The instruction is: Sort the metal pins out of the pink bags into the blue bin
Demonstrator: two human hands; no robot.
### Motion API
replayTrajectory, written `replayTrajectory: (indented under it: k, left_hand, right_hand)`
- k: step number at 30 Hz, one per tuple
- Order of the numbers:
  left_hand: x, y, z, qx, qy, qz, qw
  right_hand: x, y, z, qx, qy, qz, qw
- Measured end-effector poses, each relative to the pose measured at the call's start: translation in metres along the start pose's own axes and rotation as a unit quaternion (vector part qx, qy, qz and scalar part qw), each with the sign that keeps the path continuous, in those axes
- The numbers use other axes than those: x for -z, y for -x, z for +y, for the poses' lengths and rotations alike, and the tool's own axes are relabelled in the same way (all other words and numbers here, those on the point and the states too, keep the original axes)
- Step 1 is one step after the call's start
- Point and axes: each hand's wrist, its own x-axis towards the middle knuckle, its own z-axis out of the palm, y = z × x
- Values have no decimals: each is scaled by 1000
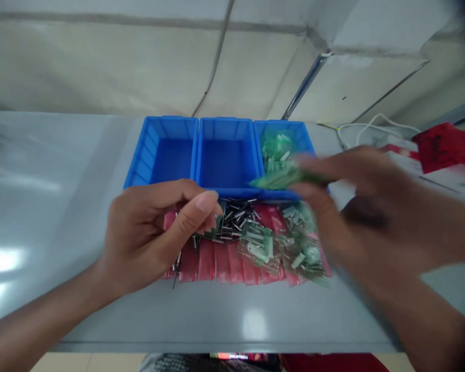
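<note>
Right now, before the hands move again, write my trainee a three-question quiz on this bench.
1. True or false: the middle blue bin is empty.
2. The right hand holds: A) a green packet; B) a red bag; C) a white cable.
3. Fill in: the metal pins lie on ___ bags.
Key: 1 true; 2 A; 3 red.

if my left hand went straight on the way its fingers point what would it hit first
Likely the pins just past the left hand, though its height over them is unclear.
</note>
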Motion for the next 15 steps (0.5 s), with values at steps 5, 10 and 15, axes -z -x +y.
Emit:
replayTrajectory:
  k: [5,10,15]
  left_hand:
    - [5,-2,0,-6,-38,36,999]
    - [10,0,-3,-6,-85,36,996]
    - [11,1,-9,-25,-99,60,993]
  right_hand:
    - [21,-13,69,-86,-64,-19,994]
    - [25,-14,103,16,12,-122,992]
    - [20,-9,96,86,136,-118,980]
